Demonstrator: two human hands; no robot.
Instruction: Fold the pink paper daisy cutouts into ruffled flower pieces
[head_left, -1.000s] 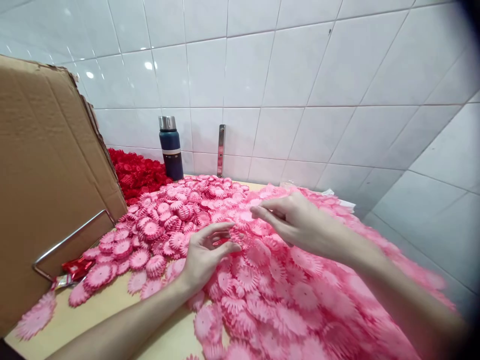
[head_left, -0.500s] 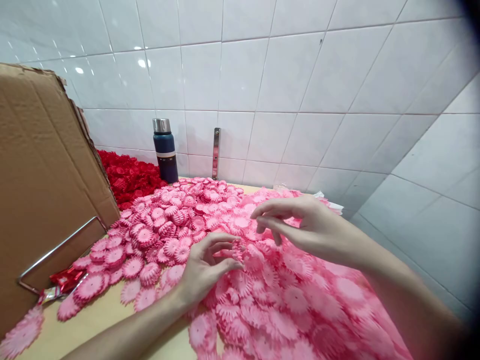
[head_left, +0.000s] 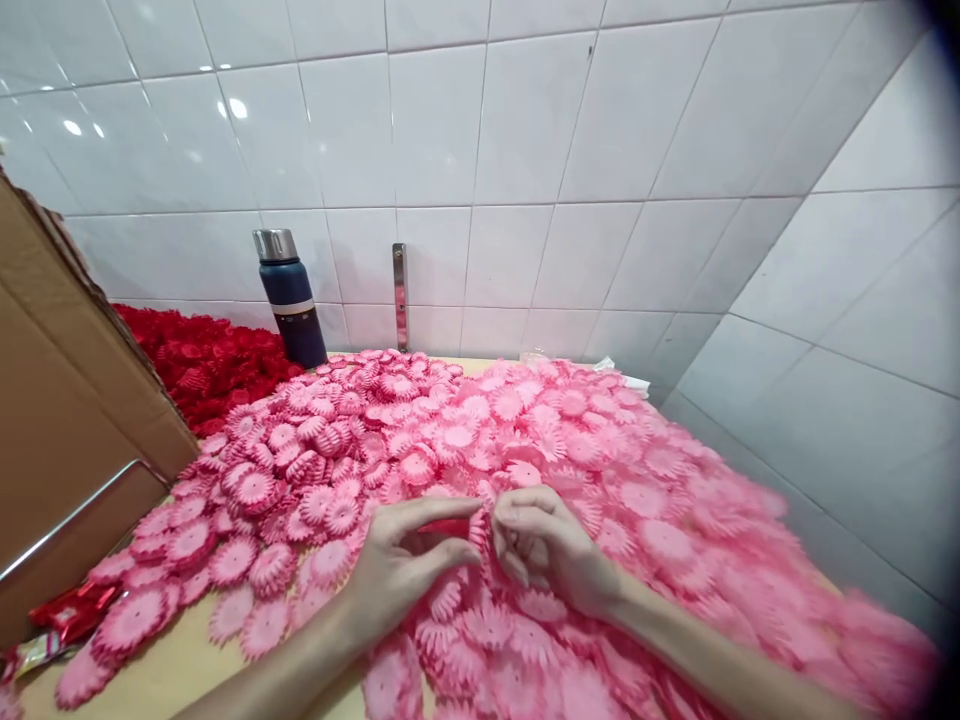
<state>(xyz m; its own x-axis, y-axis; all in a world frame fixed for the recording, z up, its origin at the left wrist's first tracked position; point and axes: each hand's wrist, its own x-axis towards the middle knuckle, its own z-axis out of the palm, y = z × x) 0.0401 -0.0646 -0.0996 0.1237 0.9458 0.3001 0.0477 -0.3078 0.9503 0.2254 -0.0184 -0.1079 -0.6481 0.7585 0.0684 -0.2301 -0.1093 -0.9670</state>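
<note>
Frilled pink discs point(head_left: 330, 440) are heaped across the tabletop, with looser, paler ones on the right. At the lower middle, above the heap, my left hand point(head_left: 401, 560) pinches a small stack of pink discs point(head_left: 481, 530) between thumb and fingers, the stack held on edge. Against the right side of that stack is my right hand point(head_left: 551, 545), its fingers curled together and the thumb against the index finger. Whatever lies between those right fingertips is too small to make out.
A dark blue bottle point(head_left: 291, 300) stands by the tiled wall, beside a red heap point(head_left: 206, 360). Cardboard point(head_left: 67, 400) with a metal wire handle point(head_left: 71, 520) rises at left. A red wrapper point(head_left: 75, 610) lies lower left; a metal strip point(head_left: 400, 298) is on the wall.
My right hand has come down and left to meet the stack, its fingers now closed. My left hand still holds its discs. The view has shifted right.
</note>
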